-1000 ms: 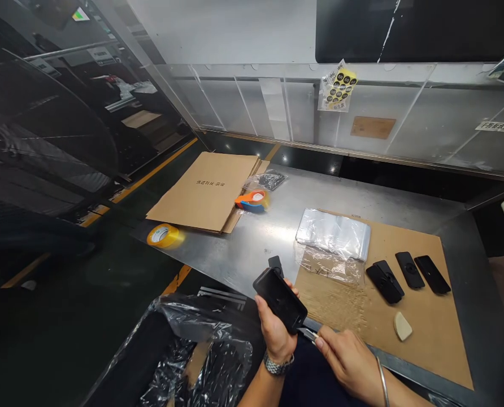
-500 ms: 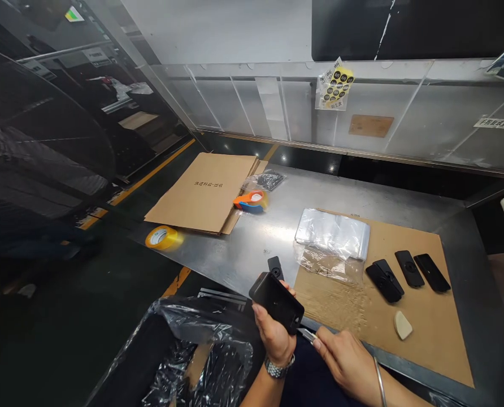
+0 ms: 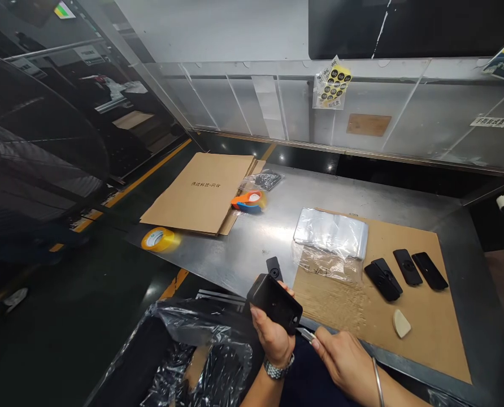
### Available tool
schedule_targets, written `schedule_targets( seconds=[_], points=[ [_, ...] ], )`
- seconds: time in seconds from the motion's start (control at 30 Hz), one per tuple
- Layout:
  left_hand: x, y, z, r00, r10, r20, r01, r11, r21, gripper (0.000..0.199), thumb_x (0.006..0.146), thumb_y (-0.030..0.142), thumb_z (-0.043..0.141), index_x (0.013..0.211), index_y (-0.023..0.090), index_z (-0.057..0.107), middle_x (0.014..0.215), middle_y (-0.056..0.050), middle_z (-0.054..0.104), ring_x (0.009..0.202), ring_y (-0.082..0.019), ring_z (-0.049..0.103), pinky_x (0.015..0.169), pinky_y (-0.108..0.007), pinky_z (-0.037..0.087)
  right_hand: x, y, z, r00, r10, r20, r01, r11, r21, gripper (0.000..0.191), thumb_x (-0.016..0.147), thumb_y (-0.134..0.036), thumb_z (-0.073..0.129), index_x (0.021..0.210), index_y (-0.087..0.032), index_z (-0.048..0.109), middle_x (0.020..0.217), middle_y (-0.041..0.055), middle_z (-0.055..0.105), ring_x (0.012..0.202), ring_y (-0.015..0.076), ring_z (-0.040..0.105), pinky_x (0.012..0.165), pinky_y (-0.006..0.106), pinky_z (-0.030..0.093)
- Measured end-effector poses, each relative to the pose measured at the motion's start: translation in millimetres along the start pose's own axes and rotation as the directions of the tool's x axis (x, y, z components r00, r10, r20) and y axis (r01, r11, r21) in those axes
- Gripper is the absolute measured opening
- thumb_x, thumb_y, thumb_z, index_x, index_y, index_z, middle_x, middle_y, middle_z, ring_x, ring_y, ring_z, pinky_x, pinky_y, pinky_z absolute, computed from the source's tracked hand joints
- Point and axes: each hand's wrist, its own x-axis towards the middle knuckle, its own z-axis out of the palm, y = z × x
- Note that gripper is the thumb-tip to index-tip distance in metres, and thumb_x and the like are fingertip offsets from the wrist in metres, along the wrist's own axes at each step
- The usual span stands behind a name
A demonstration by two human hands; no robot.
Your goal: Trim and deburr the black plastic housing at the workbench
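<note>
My left hand (image 3: 275, 339), with a metal watch at the wrist, is wrapped round a black phone-shaped case (image 3: 274, 304), tilted with its hollow side up. My right hand (image 3: 340, 351) grips a small knife (image 3: 306, 334), whose blade tip meets the lower right corner of the case. Just behind the case, a small black piece with a round mark (image 3: 274, 268) lies on the metal table (image 3: 252, 254). Several similar black pieces (image 3: 407, 267) rest on a cardboard sheet (image 3: 430, 333) at the right, near a pale wedge-shaped block (image 3: 402, 324).
Clear plastic bags (image 3: 331, 233) lie on the cardboard's left part. Flat brown cardboard (image 3: 192, 198), an orange and blue tape dispenser (image 3: 248, 202) and a yellow tape roll (image 3: 155, 239) are further left. A plastic-lined bin (image 3: 150, 339) stands below. A transparent panel rises behind the table.
The view has shifted slightly. Both hands keep their holds, and the case is tilted a little differently, showing more of its hollow inside. The knife stays at the same corner.
</note>
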Motion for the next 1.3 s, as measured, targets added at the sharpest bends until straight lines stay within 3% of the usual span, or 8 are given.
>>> schedule_targets(
  seconds=[0.23, 0.4, 0.5, 0.57, 0.67, 0.77, 0.83, 1.3],
  points=[
    [0, 0, 0.9, 1.000, -0.007, -0.017, 0.008, 1.000, 0.021, 0.072, 0.068, 0.072, 0.043, 0.120, 0.022, 0.046, 0.077, -0.004, 0.060, 0.062, -0.015, 0.057, 0.054, -0.026, 0.047, 3, -4, -1, 1.000, -0.004, 0.020, 0.002, 0.998, 0.062, 0.037, 0.094, -0.037, 0.015, 0.079, -0.021, 0.045, 0.060, -0.0003, 0.051, 0.055, 0.0165, 0.053, 0.050, 0.028, 0.024],
    [1, 2, 5.0, 0.994, -0.056, -0.092, 0.053, 0.998, -0.040, 0.076, 0.062, 0.076, 0.046, 0.119, 0.025, 0.048, 0.078, -0.002, 0.059, 0.064, -0.015, 0.056, 0.054, -0.025, 0.048, 2, -4, -7, 1.000, -0.019, 0.014, 0.013, 0.934, 0.356, 0.036, 0.094, -0.041, 0.021, 0.072, -0.021, 0.040, 0.054, -0.0047, 0.040, 0.049, 0.0105, 0.040, 0.050, 0.025, 0.024],
    [2, 3, 7.8, 0.988, -0.100, -0.118, 0.085, 0.988, -0.126, 0.076, 0.058, 0.077, 0.050, 0.118, 0.030, 0.049, 0.078, -0.001, 0.059, 0.064, -0.014, 0.056, 0.054, -0.024, 0.048, -1, -4, -13, 0.998, -0.021, -0.055, 0.045, 0.884, 0.466, 0.029, 0.094, -0.037, 0.024, 0.078, -0.021, 0.042, 0.061, -0.0041, 0.049, 0.056, 0.0101, 0.046, 0.054, 0.023, 0.031],
    [3, 4, 9.3, 0.988, -0.087, -0.126, 0.065, 0.983, -0.172, 0.071, 0.060, 0.075, 0.049, 0.115, 0.030, 0.051, 0.077, -0.001, 0.060, 0.064, -0.014, 0.057, 0.055, -0.024, 0.049, -4, -4, -14, 0.984, -0.055, -0.172, 0.118, 0.917, 0.381, 0.021, 0.094, -0.030, 0.025, 0.087, -0.021, 0.043, 0.070, -0.0019, 0.056, 0.061, 0.0110, 0.052, 0.056, 0.023, 0.034],
    [4, 7, 11.8, 0.990, -0.017, -0.140, -0.011, 0.980, -0.199, 0.064, 0.065, 0.072, 0.047, 0.112, 0.030, 0.053, 0.076, -0.001, 0.061, 0.065, -0.014, 0.057, 0.057, -0.025, 0.049, -5, -4, -8, 0.911, -0.203, -0.359, 0.234, 0.971, 0.044, 0.019, 0.092, -0.021, 0.025, 0.097, -0.019, 0.043, 0.068, -0.0008, 0.058, 0.057, 0.0134, 0.056, 0.050, 0.026, 0.033],
    [5, 9, 14.8, 0.989, 0.039, -0.144, -0.068, 0.977, -0.204, 0.063, 0.064, 0.072, 0.048, 0.110, 0.029, 0.053, 0.075, 0.000, 0.061, 0.063, -0.014, 0.057, 0.056, -0.025, 0.049, -4, -6, -3, 0.799, -0.354, -0.486, 0.244, 0.930, -0.276, 0.026, 0.089, -0.014, 0.025, 0.106, -0.014, 0.043, 0.063, -0.0004, 0.057, 0.050, 0.0143, 0.056, 0.044, 0.028, 0.029],
    [4, 11, 16.7, 0.987, 0.076, -0.139, -0.103, 0.974, -0.202, 0.061, 0.066, 0.070, 0.046, 0.111, 0.030, 0.052, 0.075, 0.001, 0.061, 0.063, -0.014, 0.056, 0.056, -0.025, 0.049, -4, -9, -3, 0.752, -0.410, -0.516, 0.225, 0.895, -0.385, 0.031, 0.086, -0.011, 0.024, 0.111, -0.009, 0.043, 0.062, 0.0010, 0.057, 0.048, 0.0143, 0.055, 0.042, 0.028, 0.028],
    [-1, 15, 23.4, 0.967, 0.187, -0.171, -0.220, 0.956, -0.195, 0.055, 0.072, 0.064, 0.040, 0.115, 0.032, 0.049, 0.074, 0.001, 0.058, 0.063, -0.013, 0.052, 0.059, -0.025, 0.047, -4, -14, -8, 0.734, -0.473, -0.488, 0.216, 0.843, -0.493, 0.041, 0.087, -0.009, 0.014, 0.110, -0.003, 0.047, 0.057, 0.0021, 0.052, 0.045, 0.0117, 0.051, 0.039, 0.028, 0.024]
  ],
)
